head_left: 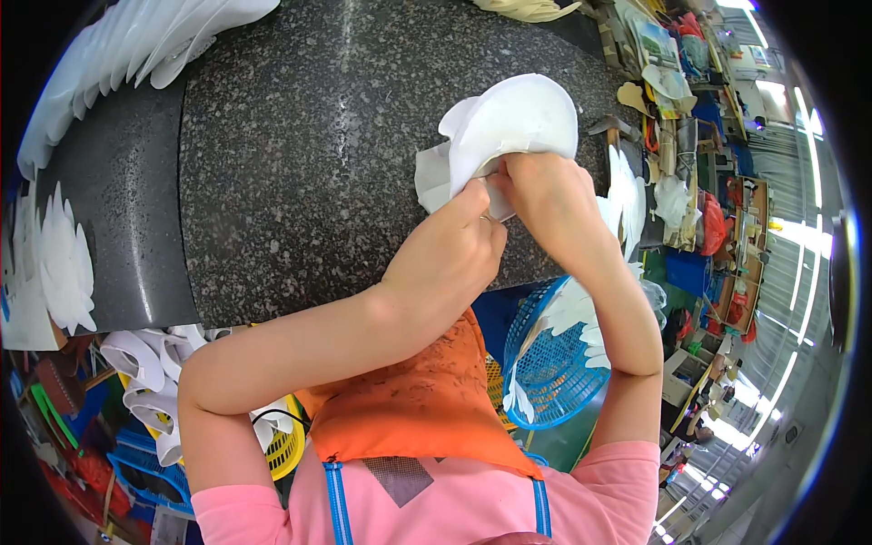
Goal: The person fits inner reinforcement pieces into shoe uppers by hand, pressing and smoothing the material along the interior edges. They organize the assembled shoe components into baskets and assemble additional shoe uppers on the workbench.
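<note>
White piece (pixel 522 109), curved, at upper right of the dark speckled tabletop (pixel 291 163), near its right edge, in both hands. Left hand (pixel 454 245): fingers drawn in narrow, thumb and fingertips pinching the piece's lower edge. Right hand (pixel 556 202): also narrow, fingers curled over the same lower edge, just beside the left fingertips; its exact fingertip contact is partly hidden. Hands close together, piece's rounded side pointing away from the person. Greyish-white flap (pixel 433 174) shows at the piece's left, below the curve; cannot tell if it's joined on.

Right of the piece: hammer (pixel 618 126), then loose white cutouts (pixel 623 195) beside the right wrist. Top left: long stack of white sheets (pixel 136 45), overlapping. Pale yellow stack (pixel 527 7) at top edge, partly cut off. Far left: jagged white pieces (pixel 65 263) in a pile.

Below the table, right side: blue basket (pixel 554 413), tilted, white scraps inside. Lower left: yellow basket (pixel 289 452), partly behind the left arm, with curled white pieces (pixel 136 357) near it. Person wears orange apron (pixel 409 409) with blue straps (pixel 337 500) over a pink shirt (pixel 436 518). Cluttered shelves and a red bag (pixel 713 224) far right.
</note>
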A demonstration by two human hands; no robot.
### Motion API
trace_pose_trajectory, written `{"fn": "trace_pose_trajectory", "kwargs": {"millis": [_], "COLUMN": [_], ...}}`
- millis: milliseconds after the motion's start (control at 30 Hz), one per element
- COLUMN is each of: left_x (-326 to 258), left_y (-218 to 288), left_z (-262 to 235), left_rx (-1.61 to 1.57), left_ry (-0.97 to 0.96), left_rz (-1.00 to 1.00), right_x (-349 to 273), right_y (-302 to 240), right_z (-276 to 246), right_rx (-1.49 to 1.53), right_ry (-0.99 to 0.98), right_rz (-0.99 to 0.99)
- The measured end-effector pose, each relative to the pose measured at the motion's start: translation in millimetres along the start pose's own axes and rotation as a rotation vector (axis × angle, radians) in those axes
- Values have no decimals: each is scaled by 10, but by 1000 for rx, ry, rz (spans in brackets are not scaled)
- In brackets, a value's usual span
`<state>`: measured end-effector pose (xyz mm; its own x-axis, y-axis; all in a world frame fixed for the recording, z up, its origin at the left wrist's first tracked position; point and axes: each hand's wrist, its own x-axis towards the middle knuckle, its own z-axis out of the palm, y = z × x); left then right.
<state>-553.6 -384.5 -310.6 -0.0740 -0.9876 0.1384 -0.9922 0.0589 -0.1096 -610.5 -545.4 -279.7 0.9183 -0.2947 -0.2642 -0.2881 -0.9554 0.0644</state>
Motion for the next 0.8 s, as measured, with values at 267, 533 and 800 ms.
{"fn": "trace_pose_trajectory", "kwargs": {"millis": [267,533,800], "left_x": [-19,10,6], "left_y": [61,225,249], "left_z": [61,273,335], "left_rx": [54,-96,-45], "left_ry": [-21,327,294], "left_rz": [12,-244,-255], "right_x": [-444,22,148], "right_y": [-134,-228,-276], "right_z": [-221,33,17], "right_rx": [491,63,153], "right_ry": [170,256,220], "right_rz": [-142,-332,-346]}}
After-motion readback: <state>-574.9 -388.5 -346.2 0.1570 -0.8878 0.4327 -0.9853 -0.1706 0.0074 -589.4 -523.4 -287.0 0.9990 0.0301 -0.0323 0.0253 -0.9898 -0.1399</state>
